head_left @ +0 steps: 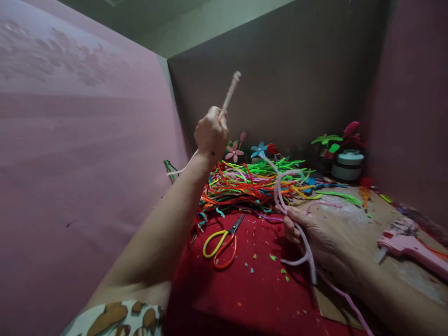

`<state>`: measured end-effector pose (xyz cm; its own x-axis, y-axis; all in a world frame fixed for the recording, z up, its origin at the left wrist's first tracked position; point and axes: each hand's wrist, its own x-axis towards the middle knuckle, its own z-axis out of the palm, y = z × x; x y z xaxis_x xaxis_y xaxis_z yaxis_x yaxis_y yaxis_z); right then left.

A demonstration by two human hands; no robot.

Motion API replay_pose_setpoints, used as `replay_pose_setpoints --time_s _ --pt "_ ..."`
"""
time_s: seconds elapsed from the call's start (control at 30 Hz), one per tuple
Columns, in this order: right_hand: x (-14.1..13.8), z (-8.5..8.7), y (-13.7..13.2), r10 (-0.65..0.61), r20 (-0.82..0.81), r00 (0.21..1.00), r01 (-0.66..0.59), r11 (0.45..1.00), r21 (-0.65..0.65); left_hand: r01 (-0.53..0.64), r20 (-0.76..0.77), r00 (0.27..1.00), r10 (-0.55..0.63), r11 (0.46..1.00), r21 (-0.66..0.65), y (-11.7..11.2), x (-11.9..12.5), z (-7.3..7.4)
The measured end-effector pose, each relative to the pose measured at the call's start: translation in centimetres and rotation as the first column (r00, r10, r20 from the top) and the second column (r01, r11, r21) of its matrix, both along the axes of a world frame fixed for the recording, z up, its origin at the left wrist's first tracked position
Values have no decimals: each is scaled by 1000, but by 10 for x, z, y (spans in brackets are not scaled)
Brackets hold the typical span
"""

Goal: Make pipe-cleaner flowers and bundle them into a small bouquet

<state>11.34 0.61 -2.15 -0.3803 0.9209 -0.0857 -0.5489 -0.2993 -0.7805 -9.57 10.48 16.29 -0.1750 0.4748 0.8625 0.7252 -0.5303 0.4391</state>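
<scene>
My left hand [213, 130] is raised above the table, its fingers wrapped round a slim beige stick [230, 91] with a knobbed upper end. A pale strand [180, 172] trails from the left side of that fist. Lower down, my right hand [303, 226] pinches several pale lilac pipe cleaners [278, 189], which bend above and below the fingers. Scissors [224, 245] with one yellow and one red handle lie between the two arms, blades pointing away. Behind them is a heap of many-coloured pipe cleaners [248, 184].
Red cloth [259, 298] covers the table front, dotted with clippings. On cardboard [350, 212] at right lies a pink glue gun [413, 247]. A pale green jar [347, 165] and fuzzy flowers, including a pink one [234, 151], stand behind. A pink panel [87, 163] rises at left.
</scene>
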Motion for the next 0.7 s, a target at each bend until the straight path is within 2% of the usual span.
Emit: replay_pose_setpoints --time_s 0.07,0.1,0.2,0.23,0.33,0.4,0.47,0.6,0.7 --pt "2 -1 4 -38 -15 999 37 999 -35 -134 -191 974 120 989 -64 6 7 -9" --pt "4 -1 5 -55 -15 998 54 997 -50 -164 -267 954 133 981 -99 9 10 -18" --pt "9 -1 9 -104 -25 994 103 994 -43 -108 -366 931 -11 946 -304 21 14 -53" --pt "11 -2 10 -113 -29 993 112 993 -35 -57 -377 918 -122 901 -430 25 12 -65" --pt "12 -6 13 -107 -41 993 106 994 -33 9 -385 871 -305 794 -608 37 -1 -91" --pt "10 -11 16 -104 -78 991 98 992 -83 51 -359 841 -406 719 -693 44 -11 -99" --pt "8 -14 18 -115 -118 986 99 986 -136 92 -327 832 -449 693 -715 52 -18 -99" --pt "5 -17 20 -117 -109 987 102 986 -133 71 -331 862 -384 739 -670 71 -19 -100" --pt "6 -15 20 -136 -79 988 124 983 -139 21 -371 857 -357 744 -668 82 -15 -110"
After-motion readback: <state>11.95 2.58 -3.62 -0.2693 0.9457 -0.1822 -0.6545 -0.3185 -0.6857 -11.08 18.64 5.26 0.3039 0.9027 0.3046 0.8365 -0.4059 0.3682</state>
